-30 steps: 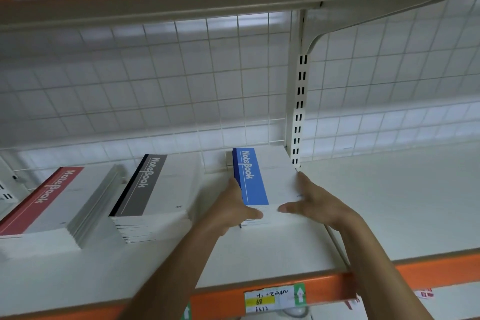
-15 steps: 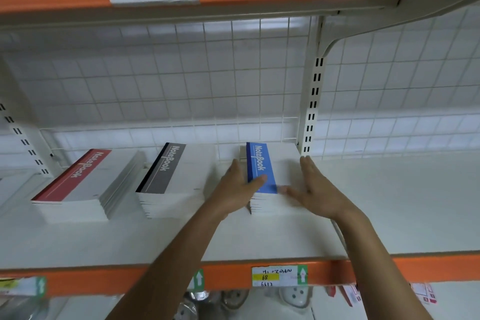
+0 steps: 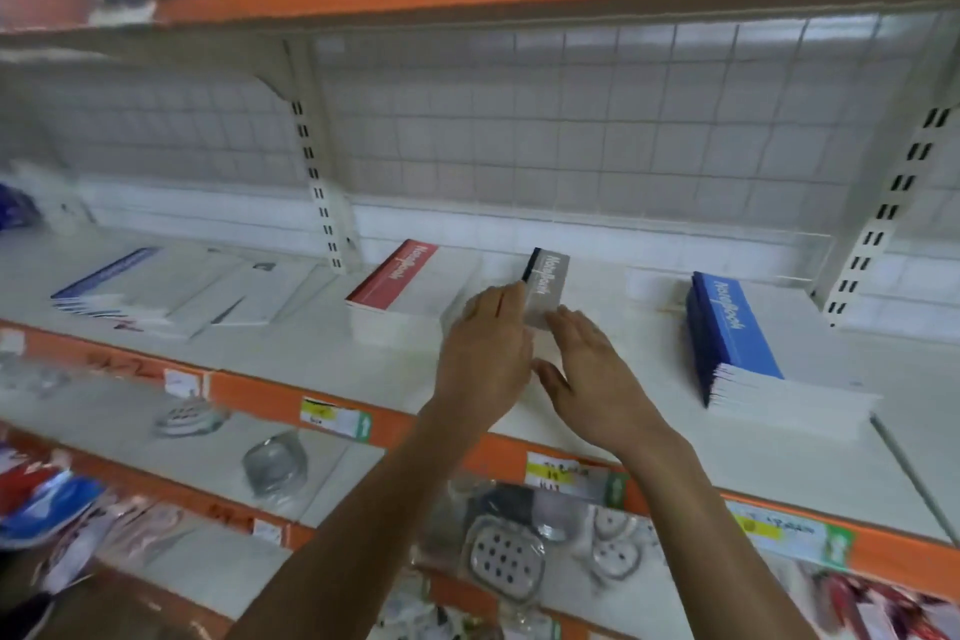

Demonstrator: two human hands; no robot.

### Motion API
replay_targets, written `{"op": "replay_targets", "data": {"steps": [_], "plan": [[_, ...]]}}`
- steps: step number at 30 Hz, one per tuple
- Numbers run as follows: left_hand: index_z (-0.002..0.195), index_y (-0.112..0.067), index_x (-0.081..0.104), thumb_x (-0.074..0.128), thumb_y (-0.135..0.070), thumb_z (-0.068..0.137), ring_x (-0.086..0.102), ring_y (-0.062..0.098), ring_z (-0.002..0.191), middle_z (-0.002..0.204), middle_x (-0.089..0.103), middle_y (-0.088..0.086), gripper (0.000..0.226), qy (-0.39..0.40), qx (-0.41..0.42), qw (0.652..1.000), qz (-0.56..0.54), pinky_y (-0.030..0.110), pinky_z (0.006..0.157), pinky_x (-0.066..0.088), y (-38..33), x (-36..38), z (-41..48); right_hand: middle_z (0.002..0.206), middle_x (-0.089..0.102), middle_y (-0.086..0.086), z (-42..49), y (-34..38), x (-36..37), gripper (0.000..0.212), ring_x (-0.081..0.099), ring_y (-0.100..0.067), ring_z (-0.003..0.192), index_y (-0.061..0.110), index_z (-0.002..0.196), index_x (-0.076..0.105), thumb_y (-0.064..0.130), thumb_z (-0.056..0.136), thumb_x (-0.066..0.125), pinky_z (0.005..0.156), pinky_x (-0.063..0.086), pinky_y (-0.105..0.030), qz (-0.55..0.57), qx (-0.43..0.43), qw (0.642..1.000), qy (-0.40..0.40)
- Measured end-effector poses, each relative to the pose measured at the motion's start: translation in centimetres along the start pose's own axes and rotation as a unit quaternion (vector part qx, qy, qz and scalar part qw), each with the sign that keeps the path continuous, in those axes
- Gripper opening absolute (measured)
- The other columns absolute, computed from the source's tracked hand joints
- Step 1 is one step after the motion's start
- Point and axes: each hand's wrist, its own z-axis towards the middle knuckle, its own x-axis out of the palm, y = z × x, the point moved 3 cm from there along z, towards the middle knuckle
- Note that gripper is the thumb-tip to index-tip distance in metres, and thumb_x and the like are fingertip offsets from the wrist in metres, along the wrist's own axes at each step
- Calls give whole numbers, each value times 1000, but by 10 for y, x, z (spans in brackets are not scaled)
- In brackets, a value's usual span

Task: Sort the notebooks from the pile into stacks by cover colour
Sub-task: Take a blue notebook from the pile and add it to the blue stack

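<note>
Bracketing grey stack with left hand and right hand, fingers straight, clasping nothing; likely squaring edges. Sits on shelf between red stack and blue stack, colours kept apart.

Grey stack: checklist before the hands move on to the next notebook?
1. Top cover of the grey stack is grey: ok.
2. The left hand holds nothing, fingers straight at the stack's left edge: ok.
3. The right hand is flat and empty: ok.
4. Stack edges squared: cannot tell, the hands cover them.
5. The blue stack stands apart on the right: ok.
6. The pile on the left emptied: not ok, notebooks remain.
</note>
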Motion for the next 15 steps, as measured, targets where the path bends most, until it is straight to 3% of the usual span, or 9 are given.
{"op": "replay_targets", "data": {"steps": [3,6,15], "plan": [[126,1,53,69,-14,81,59,33,109,116,62,17,50,-18,-6,998,64,40,86,51,57,-27,-23,157,16,-10,11,55,33,57,12,-21,146,9,149,19,27,100,42,116,5,-24,13,-26,1000,10],[135,-3,44,52,-25,94,46,31,124,132,52,14,47,11,-40,995,86,40,98,42,111,-51,-44,158,13,-10,22,105,71,58,9,-21,146,8,149,16,28,100,40,115,1,-23,16,-39,998,38],[135,-10,44,44,-36,97,41,23,128,136,49,7,46,26,-99,988,117,35,103,35,250,-86,-82,157,15,-13,55,204,159,57,11,-23,146,5,149,18,23,99,41,115,5,-25,33,-50,993,101]]}}
